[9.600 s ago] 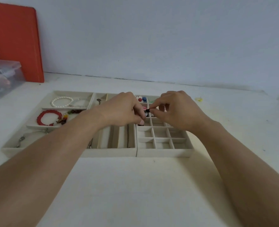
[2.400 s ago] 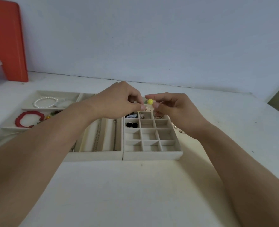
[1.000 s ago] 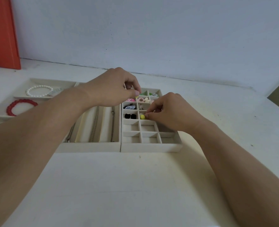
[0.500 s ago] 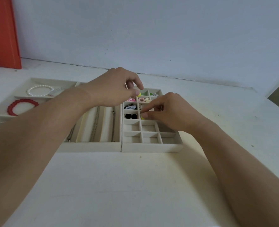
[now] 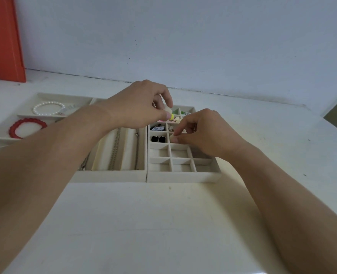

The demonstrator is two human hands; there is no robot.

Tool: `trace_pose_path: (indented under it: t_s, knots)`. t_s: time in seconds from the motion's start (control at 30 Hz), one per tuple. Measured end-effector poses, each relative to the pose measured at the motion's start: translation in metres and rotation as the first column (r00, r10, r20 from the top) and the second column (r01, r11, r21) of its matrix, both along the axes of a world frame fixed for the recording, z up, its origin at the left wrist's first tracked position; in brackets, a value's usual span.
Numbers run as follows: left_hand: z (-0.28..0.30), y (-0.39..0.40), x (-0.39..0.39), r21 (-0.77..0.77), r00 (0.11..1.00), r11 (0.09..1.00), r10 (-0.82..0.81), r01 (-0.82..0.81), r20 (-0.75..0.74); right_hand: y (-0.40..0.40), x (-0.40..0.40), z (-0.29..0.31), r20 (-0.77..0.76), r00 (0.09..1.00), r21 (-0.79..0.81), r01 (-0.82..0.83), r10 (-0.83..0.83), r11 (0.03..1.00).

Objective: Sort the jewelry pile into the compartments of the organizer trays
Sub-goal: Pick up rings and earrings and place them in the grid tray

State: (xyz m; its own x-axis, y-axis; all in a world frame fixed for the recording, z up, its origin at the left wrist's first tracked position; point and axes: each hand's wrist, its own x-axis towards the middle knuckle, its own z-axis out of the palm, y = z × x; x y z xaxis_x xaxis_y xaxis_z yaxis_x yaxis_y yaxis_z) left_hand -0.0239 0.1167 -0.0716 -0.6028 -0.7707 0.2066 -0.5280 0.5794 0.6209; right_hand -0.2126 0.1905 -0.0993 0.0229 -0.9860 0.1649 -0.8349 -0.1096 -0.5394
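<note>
- Left hand: raised over the far part of the grid tray; thumb and fingers curled and pinching a small yellow bead at the fingertips
- Right hand: lowered onto the middle rows of the grid tray; thumb and forefinger pinched together at a compartment just right of the black earrings; whether anything sits between the fingertips cannot be told
- Grid tray: small square compartments; far rows hold small coloured pieces, partly hidden by the hands; black earrings lie in a left-column compartment; near two rows show bare lining
- Long-slot tray: touching the grid tray on its left; a chain lies lengthwise in one slot
- Left tray: farther left on the surface; a pearl bracelet in the far compartment; a red bead bracelet in the next one nearer
- Orange board: upright against the wall at far left
</note>
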Motion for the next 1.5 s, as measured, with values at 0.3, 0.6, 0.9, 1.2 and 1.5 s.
trace_pose_path:
  t_s: [0.3,0.6,0.9,1.2,1.5]
  knots:
    - [0.001,0.005,-0.001,0.04,1.0,0.999,0.012,-0.011,-0.025,0.006,-0.01,0.013,0.18,0.98,-0.069,0.098,-0.084,0.993]
    - [-0.001,0.01,-0.008,0.112,0.997,0.992,-0.044,0.05,-0.058,0.013,-0.003,0.017,0.339,0.939,-0.078,0.084,-0.053,0.993]
    - [-0.005,0.013,-0.011,0.096,0.998,0.994,-0.052,0.055,-0.033,0.015,-0.01,0.018,0.352,0.934,0.041,0.056,-0.067,0.998]
    - [-0.012,0.008,-0.011,-0.044,0.988,0.999,0.024,-0.018,0.155,0.013,-0.017,0.018,0.131,0.988,0.067,0.077,-0.086,0.995]
    - [-0.019,0.012,-0.017,-0.067,0.972,0.998,0.025,-0.01,0.234,0.013,-0.013,0.016,0.034,0.998,0.152,0.038,-0.044,0.988]
